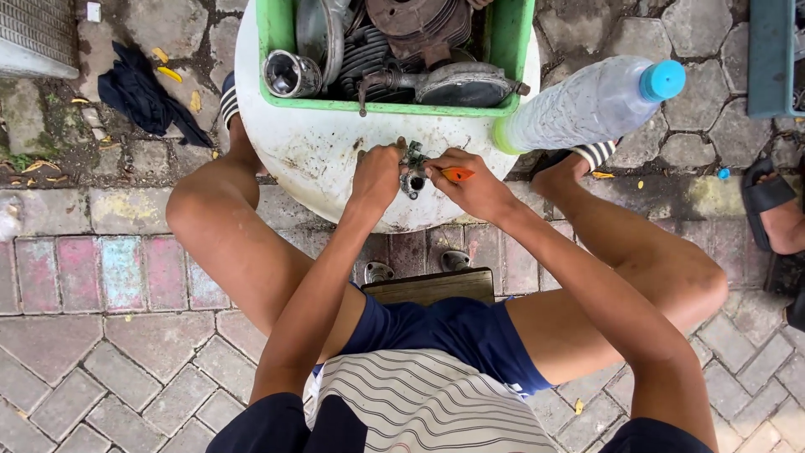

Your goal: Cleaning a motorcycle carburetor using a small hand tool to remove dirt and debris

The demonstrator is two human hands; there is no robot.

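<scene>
A dark cloth (142, 94) is lying crumpled on the paving stones at far left. Next to it, a round white surface (319, 159) is carrying a green crate (275, 50) that is holding greasy engine parts, among them a shiny metal cylinder (289, 74) and a finned grey casting (373, 50). At the near edge of the surface, the left hand (377, 174) is clenching its grip around a small metal engine part (412, 170), which is sitting on the surface between both hands. Just right of it, the right hand (474, 186) is grasping an orange-handled tool (457, 174), its tip pointing into the part. Farther right, a clear plastic bottle (587, 105) with a blue cap is lying tilted over the rim of the surface. Another person's sandalled foot (776, 210) is resting at far right.
</scene>
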